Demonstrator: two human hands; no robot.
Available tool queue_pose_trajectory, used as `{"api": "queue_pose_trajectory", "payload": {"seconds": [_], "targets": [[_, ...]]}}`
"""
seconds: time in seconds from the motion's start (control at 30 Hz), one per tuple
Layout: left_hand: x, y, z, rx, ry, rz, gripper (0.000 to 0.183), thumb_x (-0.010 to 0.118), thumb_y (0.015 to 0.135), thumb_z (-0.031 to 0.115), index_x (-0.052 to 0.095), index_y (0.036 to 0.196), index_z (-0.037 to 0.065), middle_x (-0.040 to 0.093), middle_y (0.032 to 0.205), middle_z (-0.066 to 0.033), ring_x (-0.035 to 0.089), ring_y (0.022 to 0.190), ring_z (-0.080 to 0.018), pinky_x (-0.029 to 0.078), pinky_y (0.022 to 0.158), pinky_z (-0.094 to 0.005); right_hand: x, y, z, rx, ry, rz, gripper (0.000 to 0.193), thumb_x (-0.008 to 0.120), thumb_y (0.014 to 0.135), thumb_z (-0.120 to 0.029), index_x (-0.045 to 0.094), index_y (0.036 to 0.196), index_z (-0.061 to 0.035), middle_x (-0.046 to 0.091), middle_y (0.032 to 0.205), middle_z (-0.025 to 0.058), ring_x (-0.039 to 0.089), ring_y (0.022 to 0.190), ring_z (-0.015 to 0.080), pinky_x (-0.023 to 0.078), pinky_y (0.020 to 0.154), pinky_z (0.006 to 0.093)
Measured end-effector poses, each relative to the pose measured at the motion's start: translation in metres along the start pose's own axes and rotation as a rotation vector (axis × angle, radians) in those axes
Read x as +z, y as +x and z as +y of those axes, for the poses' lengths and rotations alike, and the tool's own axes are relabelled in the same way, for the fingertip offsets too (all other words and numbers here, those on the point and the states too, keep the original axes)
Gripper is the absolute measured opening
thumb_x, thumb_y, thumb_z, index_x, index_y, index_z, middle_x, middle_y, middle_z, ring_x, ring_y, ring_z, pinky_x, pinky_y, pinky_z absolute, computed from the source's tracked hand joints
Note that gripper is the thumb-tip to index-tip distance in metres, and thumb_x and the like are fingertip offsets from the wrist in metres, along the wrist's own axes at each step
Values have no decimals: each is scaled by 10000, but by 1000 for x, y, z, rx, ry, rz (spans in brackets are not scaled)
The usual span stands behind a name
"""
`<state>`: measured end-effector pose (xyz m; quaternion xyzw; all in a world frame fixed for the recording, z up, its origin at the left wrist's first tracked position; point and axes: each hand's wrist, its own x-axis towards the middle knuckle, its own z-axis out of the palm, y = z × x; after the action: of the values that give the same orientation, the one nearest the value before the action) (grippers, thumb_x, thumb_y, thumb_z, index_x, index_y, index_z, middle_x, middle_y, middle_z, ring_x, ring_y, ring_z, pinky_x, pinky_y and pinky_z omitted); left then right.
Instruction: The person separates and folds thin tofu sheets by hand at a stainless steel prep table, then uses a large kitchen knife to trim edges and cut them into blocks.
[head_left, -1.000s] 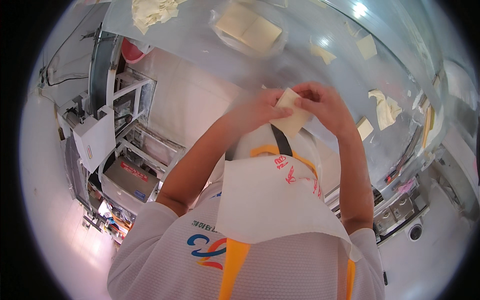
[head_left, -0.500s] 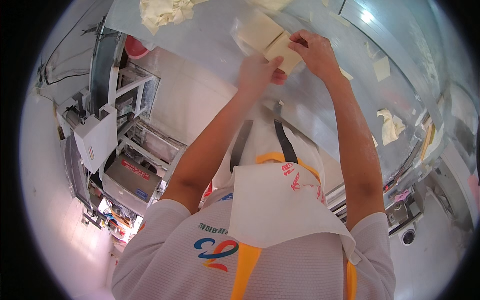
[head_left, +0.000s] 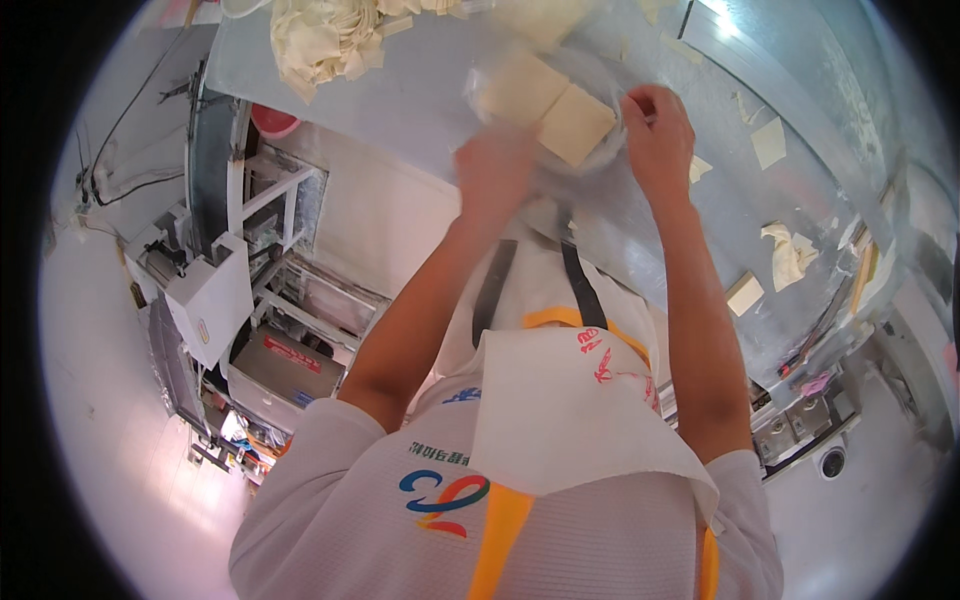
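Note:
Two square stacks of pale dough wrappers, a nearer stack (head_left: 577,125) and a farther stack (head_left: 522,90), lie side by side on a clear plastic sheet (head_left: 603,160) on the grey metal worktop. My right hand (head_left: 660,140) is just right of the nearer stack, fingers curled and pinched at the plastic's edge. To the left of the stacks is my left hand (head_left: 495,165), smeared by motion; its fingers cannot be made out. Neither hand grips the wrappers.
A heap of dough scraps (head_left: 325,40) lies at the far left of the worktop (head_left: 400,110). Toward the right are a loose wrapper (head_left: 769,143), a crumpled dough piece (head_left: 790,255) and a small pale block (head_left: 744,294). Left and below stands a metal frame (head_left: 275,200).
The nearer stack has left my fingers and now lies flat beside the other on the plastic. My hands have moved apart, the right slightly rightward and nearer, the left nearer.

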<state>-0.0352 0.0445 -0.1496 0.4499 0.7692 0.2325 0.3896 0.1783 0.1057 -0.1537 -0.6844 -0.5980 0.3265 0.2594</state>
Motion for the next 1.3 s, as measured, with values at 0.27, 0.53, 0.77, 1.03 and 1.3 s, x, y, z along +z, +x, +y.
{"api": "queue_pose_trajectory", "payload": {"seconds": [0.27, 0.53, 0.77, 1.03, 1.3], "targets": [[-28, 63, -14, 409, 266, 310, 298, 817, 944, 286, 773, 1093, 33, 736, 1123, -142, 649, 1139, -336, 500, 1009, -389, 14, -60, 33, 532, 432, -79, 430, 828, 924, -250, 723, 1224, 41, 747, 995, 42, 670, 915, 135, 530, 828, 290], [-59, 46, 26, 157, -321, 67, 138, 737, 970, 159, 747, 982, 22, 712, 845, -54, 637, 818, -204, 521, 823, -343, -11, -65, 12, 703, 659, 40, 193, 774, 970, -176, 750, 1053, -4, 650, 876, -12, 571, 860, 84, 451, 786, 268], [-93, 39, 68, 12, -880, -259, 141, 687, 1008, 105, 705, 1011, -35, 515, 692, 21, 461, 630, -99, 461, 724, -302, -36, -81, -25, 581, 1355, 59, 171, 641, 1038, -161, 693, 1093, -7, 708, 969, 45, 661, 1012, 173, 480, 1025, 359], [-105, 18, 120, -24, -828, -328, 167, 671, 1027, 96, 721, 1065, -59, 449, 677, 53, 376, 592, -51, 370, 620, -284, -80, -94, -54, 449, 1639, -31, 158, 569, 1069, -111, 642, 1132, 15, 644, 893, 45, 669, 949, 197, 501, 1028, 377], [-94, -43, 188, 12, -703, -536, 175, 658, 1043, 115, 723, 1076, -45, 451, 680, 45, 361, 588, -55, 334, 598, -271, -176, -143, -71, 435, 1575, 182, 174, 637, 1063, -90, 654, 1155, 57, 626, 846, 37, 615, 834, 159, 523, 928, 348]]}}
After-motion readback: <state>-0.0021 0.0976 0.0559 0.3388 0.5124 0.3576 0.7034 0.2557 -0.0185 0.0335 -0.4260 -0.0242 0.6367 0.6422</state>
